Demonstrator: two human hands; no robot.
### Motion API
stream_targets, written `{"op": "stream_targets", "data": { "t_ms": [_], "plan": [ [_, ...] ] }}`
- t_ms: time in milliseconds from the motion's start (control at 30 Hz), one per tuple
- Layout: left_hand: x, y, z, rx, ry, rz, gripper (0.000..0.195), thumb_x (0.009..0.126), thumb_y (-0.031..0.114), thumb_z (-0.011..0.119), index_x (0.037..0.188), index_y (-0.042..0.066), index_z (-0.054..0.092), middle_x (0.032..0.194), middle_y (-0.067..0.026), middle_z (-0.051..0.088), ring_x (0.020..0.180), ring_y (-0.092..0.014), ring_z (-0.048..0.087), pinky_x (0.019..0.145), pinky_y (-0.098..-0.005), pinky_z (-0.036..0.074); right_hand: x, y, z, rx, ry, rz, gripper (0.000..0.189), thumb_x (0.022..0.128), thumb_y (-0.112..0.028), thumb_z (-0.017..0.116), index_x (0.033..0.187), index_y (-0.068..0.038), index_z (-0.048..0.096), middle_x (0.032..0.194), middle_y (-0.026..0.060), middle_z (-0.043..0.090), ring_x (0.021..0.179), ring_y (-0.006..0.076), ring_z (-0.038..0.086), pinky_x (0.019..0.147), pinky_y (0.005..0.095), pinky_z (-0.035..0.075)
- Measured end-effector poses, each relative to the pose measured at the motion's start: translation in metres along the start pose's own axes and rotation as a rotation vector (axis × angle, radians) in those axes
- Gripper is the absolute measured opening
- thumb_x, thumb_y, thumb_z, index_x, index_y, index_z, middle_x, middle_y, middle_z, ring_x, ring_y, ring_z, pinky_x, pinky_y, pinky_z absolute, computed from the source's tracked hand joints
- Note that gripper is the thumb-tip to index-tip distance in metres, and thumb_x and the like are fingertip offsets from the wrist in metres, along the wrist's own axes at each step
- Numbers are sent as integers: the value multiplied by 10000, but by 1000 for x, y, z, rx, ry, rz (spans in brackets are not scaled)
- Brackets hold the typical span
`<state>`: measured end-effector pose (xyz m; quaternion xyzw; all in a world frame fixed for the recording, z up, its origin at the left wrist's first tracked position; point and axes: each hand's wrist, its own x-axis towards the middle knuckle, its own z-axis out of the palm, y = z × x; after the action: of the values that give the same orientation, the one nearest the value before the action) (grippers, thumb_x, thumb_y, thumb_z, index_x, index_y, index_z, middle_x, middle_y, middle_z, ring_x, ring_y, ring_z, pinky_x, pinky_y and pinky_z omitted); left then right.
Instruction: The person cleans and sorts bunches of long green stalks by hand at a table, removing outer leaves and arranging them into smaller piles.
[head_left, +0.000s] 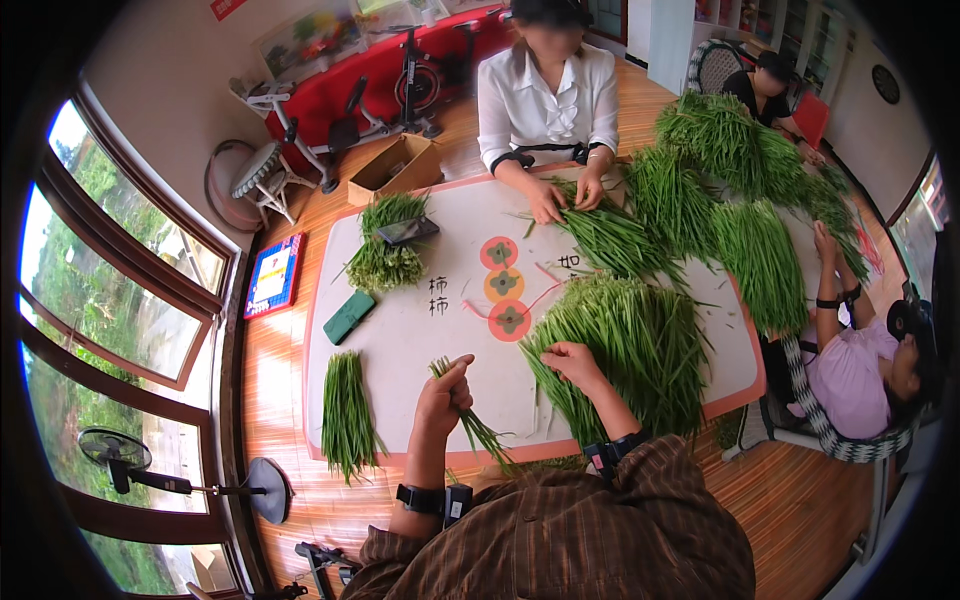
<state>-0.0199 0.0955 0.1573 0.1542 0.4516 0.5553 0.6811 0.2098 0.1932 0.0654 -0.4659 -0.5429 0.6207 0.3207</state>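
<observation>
My left hand (444, 396) is closed around a small bunch of green stalks (480, 433), cut ends up, leaves hanging over the table's near edge. My right hand (574, 364) is at the left edge of a large pile of leafy green stalks (630, 337), fingertips close together; whether a stalk is between them I cannot tell. A separate sheaf of stalks (349, 412) lies to the left of my left hand. Farther back at the left, bundles with pale tips (386, 262) lie under a dark phone (407, 230), near a green case (349, 317).
Across the white table (390, 330), a person in a white blouse (551, 97) handles stalks (611, 232). More heaps (712, 142) cover the right end, where two other people sit. Left on the floor stand a fan (266, 491) and a cardboard box (397, 169).
</observation>
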Motion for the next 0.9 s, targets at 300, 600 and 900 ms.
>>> {"op": "stream_targets", "data": {
  "t_ms": [300,600,900],
  "plan": [
    [19,-27,64,105,-46,-52,301,856,179,558,1123,44,529,510,70,283,415,-60,248,423,-229,247,-33,-60,19,-78,-120,-238,150,794,-136,622,838,2,581,656,-27,535,585,50,464,521,225,385],
    [-3,7,72,564,-104,88,268,890,207,487,1028,-6,575,608,28,441,562,-75,420,526,-220,356,-47,-88,18,-321,-63,-356,222,812,-145,600,977,3,587,774,75,634,670,139,585,605,264,466],
    [-14,15,57,907,-173,99,236,874,217,517,948,4,585,701,0,524,657,-82,480,598,-238,413,-52,-123,31,-265,-144,-534,234,812,-106,559,1030,-25,579,872,132,621,796,267,601,668,334,475]
  ]
}}
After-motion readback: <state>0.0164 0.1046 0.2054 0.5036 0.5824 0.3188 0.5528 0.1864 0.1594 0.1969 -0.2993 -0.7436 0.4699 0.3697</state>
